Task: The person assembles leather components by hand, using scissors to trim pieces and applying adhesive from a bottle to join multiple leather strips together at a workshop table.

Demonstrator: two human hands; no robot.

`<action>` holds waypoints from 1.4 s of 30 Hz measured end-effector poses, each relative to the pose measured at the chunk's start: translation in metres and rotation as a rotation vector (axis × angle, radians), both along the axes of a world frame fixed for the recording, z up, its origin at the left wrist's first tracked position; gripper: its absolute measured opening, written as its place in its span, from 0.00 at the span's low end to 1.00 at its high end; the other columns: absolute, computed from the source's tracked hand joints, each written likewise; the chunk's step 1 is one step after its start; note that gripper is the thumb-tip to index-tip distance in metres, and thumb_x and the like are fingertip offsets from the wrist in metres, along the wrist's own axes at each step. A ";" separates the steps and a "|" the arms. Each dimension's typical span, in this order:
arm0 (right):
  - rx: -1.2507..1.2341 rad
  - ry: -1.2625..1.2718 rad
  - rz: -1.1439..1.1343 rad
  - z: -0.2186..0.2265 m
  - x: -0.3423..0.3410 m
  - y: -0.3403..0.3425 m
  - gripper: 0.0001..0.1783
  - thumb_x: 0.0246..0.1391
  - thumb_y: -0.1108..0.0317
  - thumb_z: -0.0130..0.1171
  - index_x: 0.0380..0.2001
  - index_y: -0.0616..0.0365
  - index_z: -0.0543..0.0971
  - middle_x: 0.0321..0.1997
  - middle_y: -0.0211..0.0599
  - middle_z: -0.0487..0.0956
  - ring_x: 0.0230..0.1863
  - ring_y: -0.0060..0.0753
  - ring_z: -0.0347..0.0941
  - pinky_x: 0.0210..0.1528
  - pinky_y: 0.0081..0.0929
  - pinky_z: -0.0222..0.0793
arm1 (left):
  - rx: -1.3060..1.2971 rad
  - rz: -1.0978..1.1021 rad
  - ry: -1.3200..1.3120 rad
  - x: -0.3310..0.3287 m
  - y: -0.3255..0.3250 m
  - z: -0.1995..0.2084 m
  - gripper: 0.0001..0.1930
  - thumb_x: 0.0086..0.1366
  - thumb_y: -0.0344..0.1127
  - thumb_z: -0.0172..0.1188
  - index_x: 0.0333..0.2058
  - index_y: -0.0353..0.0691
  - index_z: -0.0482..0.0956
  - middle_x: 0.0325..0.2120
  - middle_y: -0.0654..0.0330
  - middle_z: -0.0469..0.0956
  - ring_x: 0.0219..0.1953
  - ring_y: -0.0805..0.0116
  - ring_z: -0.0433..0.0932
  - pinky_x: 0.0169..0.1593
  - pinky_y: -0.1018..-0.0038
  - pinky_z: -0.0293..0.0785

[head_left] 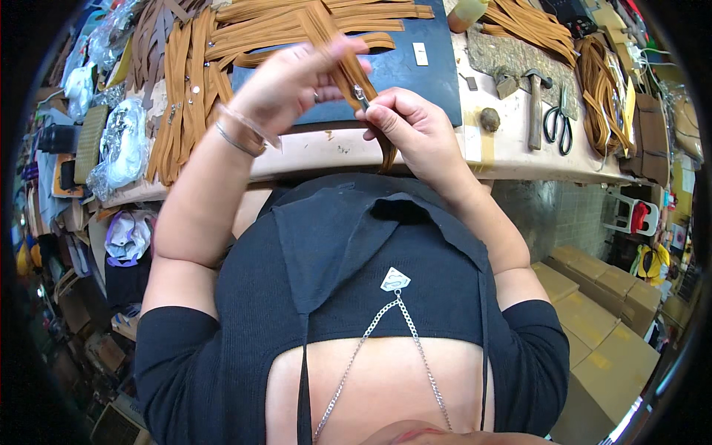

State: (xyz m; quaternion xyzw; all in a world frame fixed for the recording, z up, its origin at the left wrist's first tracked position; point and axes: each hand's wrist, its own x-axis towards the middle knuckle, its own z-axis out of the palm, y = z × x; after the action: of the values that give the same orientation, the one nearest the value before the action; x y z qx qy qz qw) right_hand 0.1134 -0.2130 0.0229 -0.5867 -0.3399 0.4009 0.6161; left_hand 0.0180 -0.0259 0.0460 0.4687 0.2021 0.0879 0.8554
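Observation:
A brown zipper [355,74] with a silvery slider [360,93] is stretched slantwise between my hands, above the front edge of the table. My left hand [297,83], slightly blurred, has its thumb and fingers closed on the upper stretch of the tape. Just below the slider, my right hand [415,130] pinches the zipper between thumb and fingers. The tape's lower end [388,154] hangs beneath the right fingers. Behind my hands, several matching brown zippers [256,33] lie on a dark blue mat [430,93].
More brown zippers with sliders [182,96] drape over the table's left side. Rightward lie a hammer [535,111], black-handled scissors [558,130], a round dark lump [489,119] and a looped zipper bundle [597,96]. Cardboard boxes [593,319] stand below right.

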 end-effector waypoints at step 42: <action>0.166 -0.030 -0.161 0.016 0.000 -0.008 0.12 0.54 0.79 0.59 0.37 0.56 0.67 0.35 0.27 0.73 0.36 0.14 0.69 0.40 0.14 0.66 | 0.577 0.017 -0.130 -0.011 -0.025 0.013 0.08 0.67 0.34 0.57 0.36 0.36 0.79 0.27 0.65 0.78 0.30 0.79 0.75 0.37 0.82 0.73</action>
State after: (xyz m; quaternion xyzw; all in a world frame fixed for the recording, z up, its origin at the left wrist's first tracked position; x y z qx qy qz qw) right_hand 0.1132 -0.2211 0.0387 -0.5651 -0.3331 0.3117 0.6874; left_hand 0.0069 -0.0509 0.0589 0.6842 0.1174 0.1785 0.6973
